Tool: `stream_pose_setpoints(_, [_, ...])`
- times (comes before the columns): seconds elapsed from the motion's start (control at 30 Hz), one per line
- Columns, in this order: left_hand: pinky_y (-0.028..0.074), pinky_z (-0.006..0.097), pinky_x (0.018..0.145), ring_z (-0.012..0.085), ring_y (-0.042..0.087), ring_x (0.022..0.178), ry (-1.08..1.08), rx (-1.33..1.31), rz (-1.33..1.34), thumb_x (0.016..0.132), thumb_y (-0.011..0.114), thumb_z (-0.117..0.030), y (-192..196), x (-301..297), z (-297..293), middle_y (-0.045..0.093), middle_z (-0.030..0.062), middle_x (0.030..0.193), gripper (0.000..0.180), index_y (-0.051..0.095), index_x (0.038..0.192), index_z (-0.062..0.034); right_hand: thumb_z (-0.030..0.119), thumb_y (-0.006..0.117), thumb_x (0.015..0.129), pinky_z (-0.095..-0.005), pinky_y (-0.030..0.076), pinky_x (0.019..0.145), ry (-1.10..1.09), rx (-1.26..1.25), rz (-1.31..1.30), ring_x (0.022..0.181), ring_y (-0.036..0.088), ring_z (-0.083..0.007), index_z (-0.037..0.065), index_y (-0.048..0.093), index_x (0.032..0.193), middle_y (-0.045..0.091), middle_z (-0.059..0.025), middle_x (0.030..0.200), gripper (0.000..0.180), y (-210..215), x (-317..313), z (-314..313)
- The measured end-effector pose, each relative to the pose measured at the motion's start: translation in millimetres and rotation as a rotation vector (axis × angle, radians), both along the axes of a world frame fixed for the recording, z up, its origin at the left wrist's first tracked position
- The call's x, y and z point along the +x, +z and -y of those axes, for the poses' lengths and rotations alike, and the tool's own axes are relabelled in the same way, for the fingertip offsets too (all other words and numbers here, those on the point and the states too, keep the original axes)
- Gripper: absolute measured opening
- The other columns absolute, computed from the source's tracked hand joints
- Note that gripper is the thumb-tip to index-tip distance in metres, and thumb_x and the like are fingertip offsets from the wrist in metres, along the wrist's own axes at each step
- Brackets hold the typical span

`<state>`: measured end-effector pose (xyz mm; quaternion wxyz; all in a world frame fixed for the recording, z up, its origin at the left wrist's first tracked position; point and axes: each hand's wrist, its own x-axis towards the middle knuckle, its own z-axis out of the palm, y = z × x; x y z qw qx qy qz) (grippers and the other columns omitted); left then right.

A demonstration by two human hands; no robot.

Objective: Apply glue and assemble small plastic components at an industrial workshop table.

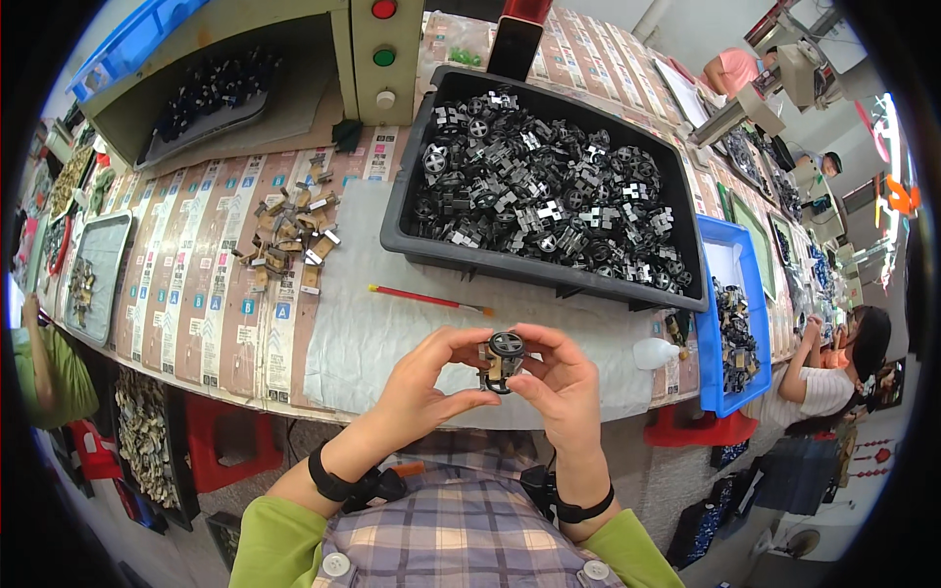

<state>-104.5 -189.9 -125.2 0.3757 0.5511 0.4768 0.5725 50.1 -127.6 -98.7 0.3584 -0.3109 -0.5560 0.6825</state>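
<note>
Between both hands, above the near edge of the table, I hold a small wheeled metal assembly [503, 361] with black spoked wheels and a brass-coloured middle. My left hand [436, 377] grips it from the left with fingers and thumb. My right hand [561, 382] closes on it from the right, the thumb pressed near its lower part. A red-handled brush [421, 296] lies on the pale sheet [363, 343] just beyond my hands. Farther back stands a large dark grey bin [549, 274] heaped with similar black and silver wheeled parts.
Loose brass-and-metal parts [294, 230] lie in a pile to the left. A white squeeze bottle [655, 354] stands by a blue tray [714, 387] of parts at right. A machine housing [387, 88] with buttons rises at back left. Other people sit at both sides.
</note>
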Motion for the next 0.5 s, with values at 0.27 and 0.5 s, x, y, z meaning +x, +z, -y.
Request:
stream_pose_setpoints(0.27, [0.046,0.028,0.073,0.0180,0.058,0.084,0.023,0.063,-0.117,0.062,0.074,-0.012,7,-1,-5,0.053,0.0088,0.098,0.060,0.045,0.114,-0.0046,0.000,0.068,0.069,-0.0319,0.042,0.089,-0.060,-0.024,-0.095,0.100,0.051,-0.0174,0.000,0.050,0.099,0.051,-0.0103,0.107,0.035,-2,0,-1])
stream_pose_setpoints(0.5, [0.046,0.029,0.074,0.0187,0.058,0.084,-0.003,0.027,-0.105,0.063,0.073,-0.012,13,3,1,0.054,0.0095,0.098,0.066,0.042,0.121,-0.0052,0.000,0.068,0.070,-0.0319,0.042,0.089,-0.074,-0.049,-0.096,0.100,0.050,-0.0172,0.000,0.050,0.097,0.050,-0.0112,0.109,0.032,-1,3,1])
